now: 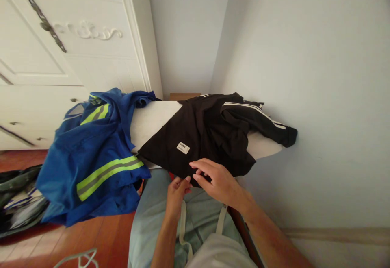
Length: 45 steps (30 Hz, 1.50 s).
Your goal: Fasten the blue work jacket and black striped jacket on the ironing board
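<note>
A black jacket (pixel 207 125) with white stripes along its sleeve lies crumpled over a white board in front of me. A small white label (pixel 183 148) shows on its dark cloth. My left hand (pixel 179 190) pinches the jacket's near edge between thumb and fingers. Just to the right, my right hand (pixel 211 176) hovers over or lightly touches the same cloth, its fingers curved and apart. Whether its fingertips meet the fabric is hard to make out. Left of the jacket, a blue work jacket (pixel 100 150) with yellow-green reflective bands drapes over the board's end.
The white board (pixel 150 117) spans between the two garments and meets the wall (pixel 304 56) at right. A white cabinet (pixel 91 60) stands at the back left. On the wooden floor (pixel 103 239) are a dark bag of clothes (pixel 21 207) and a white wire object (pixel 82 257).
</note>
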Each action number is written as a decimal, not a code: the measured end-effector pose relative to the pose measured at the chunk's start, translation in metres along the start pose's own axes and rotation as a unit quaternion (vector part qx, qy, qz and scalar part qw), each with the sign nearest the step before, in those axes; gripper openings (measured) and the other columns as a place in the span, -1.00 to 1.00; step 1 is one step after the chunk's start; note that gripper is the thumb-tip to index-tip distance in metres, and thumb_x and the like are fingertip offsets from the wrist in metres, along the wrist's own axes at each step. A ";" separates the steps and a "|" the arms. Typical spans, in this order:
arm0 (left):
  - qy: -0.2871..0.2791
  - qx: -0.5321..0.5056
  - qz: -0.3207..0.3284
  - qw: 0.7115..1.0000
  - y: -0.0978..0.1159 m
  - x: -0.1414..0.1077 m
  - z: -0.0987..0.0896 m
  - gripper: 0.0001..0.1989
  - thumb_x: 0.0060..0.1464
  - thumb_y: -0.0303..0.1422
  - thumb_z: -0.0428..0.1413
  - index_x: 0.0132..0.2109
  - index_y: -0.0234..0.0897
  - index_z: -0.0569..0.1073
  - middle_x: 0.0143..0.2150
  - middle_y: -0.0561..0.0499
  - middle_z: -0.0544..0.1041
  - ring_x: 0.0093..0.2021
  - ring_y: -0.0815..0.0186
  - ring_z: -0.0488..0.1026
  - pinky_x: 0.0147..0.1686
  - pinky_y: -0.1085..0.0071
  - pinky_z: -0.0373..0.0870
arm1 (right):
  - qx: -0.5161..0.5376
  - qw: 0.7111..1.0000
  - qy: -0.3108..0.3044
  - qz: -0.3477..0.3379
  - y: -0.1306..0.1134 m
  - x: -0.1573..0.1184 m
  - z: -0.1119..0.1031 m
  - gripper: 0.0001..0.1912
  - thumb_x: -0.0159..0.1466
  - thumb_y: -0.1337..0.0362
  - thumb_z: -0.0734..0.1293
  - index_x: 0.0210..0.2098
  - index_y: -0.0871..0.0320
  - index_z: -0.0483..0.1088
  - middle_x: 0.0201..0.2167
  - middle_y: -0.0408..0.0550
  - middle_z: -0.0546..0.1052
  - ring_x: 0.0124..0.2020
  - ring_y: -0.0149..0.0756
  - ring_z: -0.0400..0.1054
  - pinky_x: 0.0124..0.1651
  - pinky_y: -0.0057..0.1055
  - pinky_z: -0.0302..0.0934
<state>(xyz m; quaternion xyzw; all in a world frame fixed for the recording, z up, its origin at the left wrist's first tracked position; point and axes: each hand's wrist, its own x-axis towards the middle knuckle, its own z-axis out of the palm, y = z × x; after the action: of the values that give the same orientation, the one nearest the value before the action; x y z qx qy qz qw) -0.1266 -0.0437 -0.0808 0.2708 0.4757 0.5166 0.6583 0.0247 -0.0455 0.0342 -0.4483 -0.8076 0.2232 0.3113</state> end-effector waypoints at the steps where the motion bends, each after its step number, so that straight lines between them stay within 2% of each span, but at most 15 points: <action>1: 0.003 -0.009 0.006 1.000 0.003 -0.003 0.002 -0.54 -0.27 -0.10 0.37 -0.37 -0.37 0.42 -0.50 0.05 0.48 -0.48 0.40 0.45 -0.47 0.53 0.35 | -0.011 0.999 -0.013 0.039 0.000 -0.003 0.011 -0.63 0.33 0.29 0.25 0.11 0.16 0.37 -0.09 -0.01 0.46 -0.22 -0.47 0.39 -0.06 -0.49 0.33; 3: 0.004 -0.026 0.013 1.000 0.007 -0.010 0.004 -0.56 -0.25 -0.12 0.37 -0.46 -0.35 0.37 -0.55 0.08 0.45 -0.52 0.44 0.40 -0.47 0.53 0.33 | -0.036 0.991 -0.020 0.130 0.004 -0.013 0.029 -0.50 0.29 0.23 0.31 0.19 0.19 0.28 -0.14 0.00 0.45 -0.30 -0.44 0.37 -0.11 -0.43 0.33; 5: 0.003 -0.044 0.017 0.999 0.010 -0.016 0.008 -0.57 -0.22 -0.16 0.37 -0.51 -0.34 0.32 -0.59 0.11 0.42 -0.55 0.47 0.36 -0.47 0.54 0.30 | -0.062 0.977 -0.010 0.202 0.011 -0.024 0.041 -0.31 0.22 0.09 0.39 0.25 0.24 0.20 -0.14 0.06 0.44 -0.27 -0.34 0.38 -0.11 -0.34 0.33; 7: 0.002 -0.062 0.013 0.998 0.013 -0.022 0.013 -0.58 -0.20 -0.18 0.36 -0.52 -0.33 0.30 -0.60 0.12 0.41 -0.56 0.49 0.34 -0.49 0.56 0.25 | -0.078 0.969 0.016 0.233 0.017 -0.034 0.049 -0.13 0.13 -0.04 0.44 0.28 0.27 0.14 -0.07 0.14 0.41 -0.20 -0.23 0.39 -0.10 -0.26 0.34; 9: 0.005 -0.078 0.012 0.997 0.014 -0.025 0.019 -0.59 -0.18 -0.18 0.36 -0.51 -0.33 0.31 -0.59 0.11 0.42 -0.56 0.50 0.33 -0.51 0.58 0.22 | -0.080 0.971 0.057 0.220 0.022 -0.040 0.053 -0.06 0.09 -0.07 0.47 0.29 0.27 0.11 0.02 0.19 0.37 -0.16 -0.21 0.39 -0.09 -0.26 0.35; 11: 0.008 -0.099 0.028 0.995 0.016 -0.027 0.024 -0.60 -0.17 -0.19 0.36 -0.50 -0.34 0.33 -0.57 0.12 0.41 -0.54 0.51 0.32 -0.49 0.58 0.23 | -0.069 0.978 0.093 0.175 0.026 -0.043 0.054 -0.18 0.16 -0.03 0.43 0.27 0.23 0.15 0.03 0.15 0.37 -0.15 -0.25 0.38 -0.08 -0.31 0.34; 14: 0.006 -0.127 0.060 0.990 0.017 -0.029 0.028 -0.64 -0.15 -0.21 0.35 -0.47 -0.34 0.37 -0.52 0.11 0.42 -0.47 0.50 0.35 -0.39 0.57 0.31 | -0.037 0.989 0.105 0.101 0.030 -0.044 0.051 -0.49 0.32 0.05 0.31 0.16 0.18 0.30 -0.10 0.06 0.43 -0.20 -0.35 0.37 -0.10 -0.42 0.32; 18: 0.012 -0.122 0.069 0.990 0.019 -0.032 0.029 -0.66 -0.13 -0.21 0.34 -0.45 -0.34 0.38 -0.50 0.09 0.44 -0.44 0.47 0.38 -0.35 0.55 0.36 | 0.022 0.992 0.116 0.049 0.030 -0.043 0.045 -0.63 0.35 0.12 0.29 0.07 0.17 0.39 -0.18 0.00 0.45 -0.23 -0.43 0.36 -0.12 -0.51 0.28; 21: 0.018 -0.114 0.067 0.991 0.024 -0.037 0.034 -0.67 -0.13 -0.21 0.34 -0.43 -0.33 0.39 -0.47 0.08 0.45 -0.42 0.45 0.40 -0.33 0.52 0.39 | 0.072 0.986 0.139 0.052 0.029 -0.044 0.042 -0.69 0.32 0.14 0.33 -0.03 0.18 0.46 -0.22 -0.02 0.46 -0.23 -0.46 0.37 -0.14 -0.55 0.28; 26: -0.006 -0.058 0.076 0.995 0.024 -0.044 0.045 -0.64 -0.11 -0.19 0.33 -0.21 -0.32 0.49 -0.28 0.01 0.54 -0.27 0.36 0.48 -0.21 0.44 0.44 | 0.114 0.980 0.153 0.058 0.032 -0.045 0.040 -0.72 0.32 0.17 0.34 -0.07 0.19 0.49 -0.25 -0.04 0.48 -0.25 -0.48 0.38 -0.17 -0.58 0.31; 29: -0.001 -0.012 0.083 0.996 0.016 -0.041 0.043 -0.69 -0.07 -0.17 0.31 -0.37 -0.35 0.50 -0.44 0.05 0.50 -0.38 0.41 0.42 -0.26 0.49 0.39 | 0.112 0.980 0.157 0.050 0.035 -0.045 0.040 -0.73 0.33 0.18 0.32 -0.07 0.18 0.52 -0.27 -0.03 0.48 -0.26 -0.47 0.39 -0.19 -0.58 0.32; 31: 0.014 0.005 0.088 0.996 0.010 -0.037 0.039 -0.66 -0.03 -0.16 0.28 -0.50 -0.35 0.44 -0.53 0.07 0.44 -0.44 0.44 0.35 -0.31 0.51 0.33 | 0.115 0.980 0.155 0.051 0.034 -0.044 0.038 -0.73 0.33 0.17 0.32 -0.09 0.16 0.54 -0.30 -0.03 0.49 -0.28 -0.47 0.39 -0.22 -0.58 0.31; 36: 0.032 -0.001 0.102 0.994 0.006 -0.037 0.036 -0.63 0.00 -0.13 0.26 -0.51 -0.33 0.39 -0.53 0.09 0.41 -0.45 0.44 0.31 -0.37 0.53 0.24 | 0.133 0.975 0.171 0.059 0.026 -0.039 0.034 -0.77 0.34 0.20 0.30 -0.18 0.16 0.57 -0.36 -0.04 0.48 -0.32 -0.48 0.38 -0.23 -0.58 0.28; 39: 0.018 -0.009 0.108 0.994 0.008 -0.040 0.039 -0.63 0.03 -0.12 0.24 -0.48 -0.33 0.40 -0.52 0.09 0.41 -0.44 0.45 0.30 -0.36 0.52 0.24 | 0.188 0.961 0.181 0.088 0.023 -0.037 0.033 -0.79 0.30 0.18 0.34 -0.24 0.15 0.57 -0.38 -0.06 0.46 -0.36 -0.49 0.35 -0.30 -0.60 0.25; 45: -0.023 -0.054 0.101 0.993 0.008 -0.042 0.044 -0.66 0.03 -0.13 0.25 -0.46 -0.34 0.44 -0.50 0.07 0.47 -0.43 0.44 0.33 -0.32 0.51 0.28 | 0.333 0.913 0.198 0.132 0.031 -0.039 0.039 -0.80 0.20 0.15 0.42 -0.29 0.15 0.57 -0.42 -0.07 0.38 -0.41 -0.53 0.27 -0.42 -0.63 0.17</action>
<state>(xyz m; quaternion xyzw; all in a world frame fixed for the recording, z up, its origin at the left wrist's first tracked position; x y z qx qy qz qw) -0.0908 -0.0745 -0.0416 0.2933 0.4024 0.5987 0.6274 0.0308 -0.0670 -0.0252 -0.4565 -0.5420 0.4247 0.5634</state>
